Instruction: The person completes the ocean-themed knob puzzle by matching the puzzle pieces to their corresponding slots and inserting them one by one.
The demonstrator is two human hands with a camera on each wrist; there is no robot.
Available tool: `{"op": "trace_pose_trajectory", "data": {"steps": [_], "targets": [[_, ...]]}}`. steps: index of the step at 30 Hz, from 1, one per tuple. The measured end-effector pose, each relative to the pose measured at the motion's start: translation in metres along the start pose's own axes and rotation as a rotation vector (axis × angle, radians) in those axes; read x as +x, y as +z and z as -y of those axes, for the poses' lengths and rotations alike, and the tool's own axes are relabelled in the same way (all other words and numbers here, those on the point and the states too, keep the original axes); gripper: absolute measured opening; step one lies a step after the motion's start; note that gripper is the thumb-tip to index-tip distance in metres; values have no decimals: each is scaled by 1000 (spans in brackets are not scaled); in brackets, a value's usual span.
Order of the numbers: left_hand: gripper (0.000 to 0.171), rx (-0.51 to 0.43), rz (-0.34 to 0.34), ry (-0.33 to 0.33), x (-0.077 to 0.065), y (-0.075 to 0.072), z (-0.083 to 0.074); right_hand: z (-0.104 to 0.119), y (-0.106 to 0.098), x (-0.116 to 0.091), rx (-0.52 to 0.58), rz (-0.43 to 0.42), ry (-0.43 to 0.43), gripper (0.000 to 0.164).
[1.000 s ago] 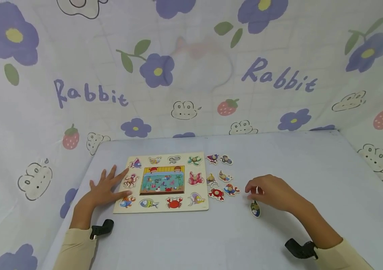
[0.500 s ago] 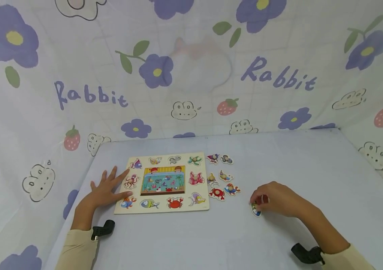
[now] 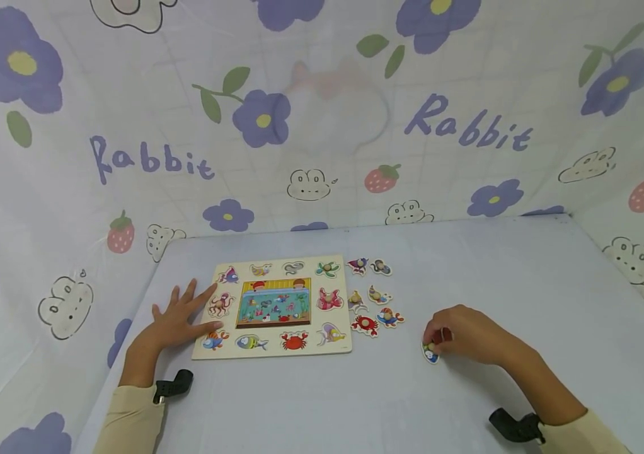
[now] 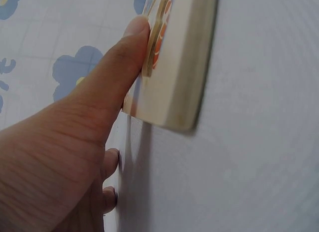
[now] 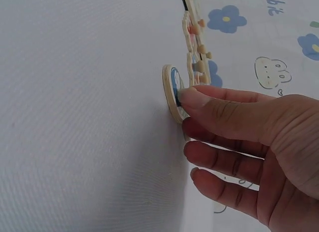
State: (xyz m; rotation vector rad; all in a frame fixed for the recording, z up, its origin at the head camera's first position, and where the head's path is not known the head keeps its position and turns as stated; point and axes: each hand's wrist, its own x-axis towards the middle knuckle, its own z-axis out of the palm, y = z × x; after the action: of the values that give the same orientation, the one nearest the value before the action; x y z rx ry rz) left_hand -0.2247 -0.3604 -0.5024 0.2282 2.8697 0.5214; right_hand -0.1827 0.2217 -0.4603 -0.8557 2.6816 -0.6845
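Two beige sleeves (image 3: 129, 419) at the near edge, a black wrist unit (image 3: 515, 426) by each cuff. Right hand (image 3: 469, 337): thumb and index pinching the blue-and-green fish puzzle piece (image 3: 430, 357), other fingers loosely bent. Piece is at the pale tabletop (image 3: 299, 403), well right of the board; can't tell if its underside touches. Left hand (image 3: 171, 328): fingers spread wide, gripping nothing, thumb resting on the near-left part of the wooden puzzle board (image 3: 276, 271), index tip at its left edge. Board lies flat, fish-tank scene (image 3: 273, 306) in the middle. Six loose pieces beside its right edge, in rough pairs: red crab (image 3: 365, 325) and blue-and-orange piece (image 3: 390, 317) nearest; yellow piece (image 3: 356, 300) and shell-like piece (image 3: 379, 295) next; purple fish (image 3: 358, 266) and grey eel (image 3: 380, 267) farthest. Behind the table: white cloth backdrop (image 3: 441, 170), purple flowers, strawberries, rabbit outlines, "Rabbit" printed twice.
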Motion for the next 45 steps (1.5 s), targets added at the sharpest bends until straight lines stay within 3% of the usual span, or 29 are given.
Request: {"op": "trace_pose_trajectory", "data": {"steps": [8,22,35,45], "targets": [[96,-3,3,0,-1,2,3,4,1,1,-17,-1,-29,19],[97,-4,9,-9,1,2,5,2,5,4,-9,-1,32,19],[96,-7,14,6,1,-1,3,3,4,8,-33,-41,-23,19],[96,-6,14,2,-2,-3,1,19,-1,17,-23,-90,-61,16]]}}
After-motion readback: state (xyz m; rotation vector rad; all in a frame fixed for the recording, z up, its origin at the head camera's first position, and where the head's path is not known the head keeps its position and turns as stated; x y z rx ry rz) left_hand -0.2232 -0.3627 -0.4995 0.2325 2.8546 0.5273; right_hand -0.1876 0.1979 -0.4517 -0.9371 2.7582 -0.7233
